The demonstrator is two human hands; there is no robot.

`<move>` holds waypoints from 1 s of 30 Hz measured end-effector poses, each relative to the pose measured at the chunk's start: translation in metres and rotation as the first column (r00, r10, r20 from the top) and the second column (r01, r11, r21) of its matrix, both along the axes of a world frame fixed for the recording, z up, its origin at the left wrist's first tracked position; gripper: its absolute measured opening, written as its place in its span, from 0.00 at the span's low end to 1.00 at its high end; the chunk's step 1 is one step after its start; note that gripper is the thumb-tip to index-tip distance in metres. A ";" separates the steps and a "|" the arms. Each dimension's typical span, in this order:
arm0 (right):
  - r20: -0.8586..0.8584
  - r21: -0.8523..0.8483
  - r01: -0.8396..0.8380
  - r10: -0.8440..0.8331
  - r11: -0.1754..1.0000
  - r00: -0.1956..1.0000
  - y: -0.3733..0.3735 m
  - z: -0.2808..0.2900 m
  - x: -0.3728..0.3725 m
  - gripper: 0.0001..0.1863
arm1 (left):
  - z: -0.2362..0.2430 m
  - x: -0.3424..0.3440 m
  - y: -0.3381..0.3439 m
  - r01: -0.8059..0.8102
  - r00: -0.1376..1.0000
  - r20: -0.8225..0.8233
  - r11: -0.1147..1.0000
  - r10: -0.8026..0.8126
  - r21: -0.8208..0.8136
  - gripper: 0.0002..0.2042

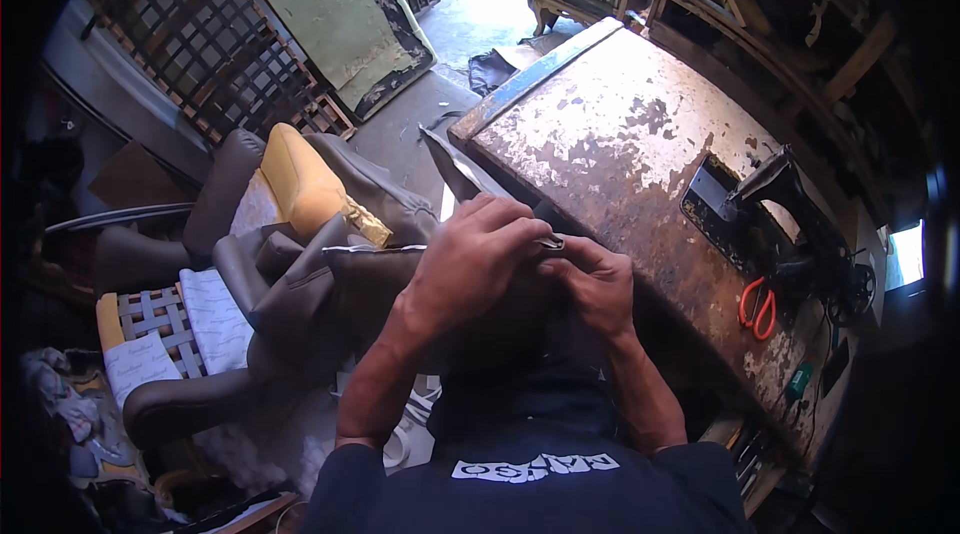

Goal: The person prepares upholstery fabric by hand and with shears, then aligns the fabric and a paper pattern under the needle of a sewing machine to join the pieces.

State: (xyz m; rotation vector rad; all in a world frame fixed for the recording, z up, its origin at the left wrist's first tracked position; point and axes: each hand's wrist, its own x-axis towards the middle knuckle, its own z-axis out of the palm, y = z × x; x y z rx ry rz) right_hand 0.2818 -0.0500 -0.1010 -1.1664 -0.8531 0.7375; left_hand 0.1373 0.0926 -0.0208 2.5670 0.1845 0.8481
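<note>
Free room and obstacles, the clock centred on the hands. A small piece (551,244) fills the gap between the left hand (468,252) and the right hand (594,284). Toward one o'clock, bare worktop (600,104) offers a broad passage, bounded at half past one by a timber rack (745,29). A sewing machine (785,176) blocks between two and three; an orange-handled tool (756,314) lies at half past three. Brown upholstery (300,296) bars nine, yellow foam (300,174) ten; floor (460,34) opens toward eleven.
</note>
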 end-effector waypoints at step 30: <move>0.237 -0.064 -0.014 0.029 0.998 0.971 -0.002 0.010 -0.010 0.20 | 0.009 -0.004 0.022 0.291 0.936 -0.257 0.940 -0.240 0.180 0.08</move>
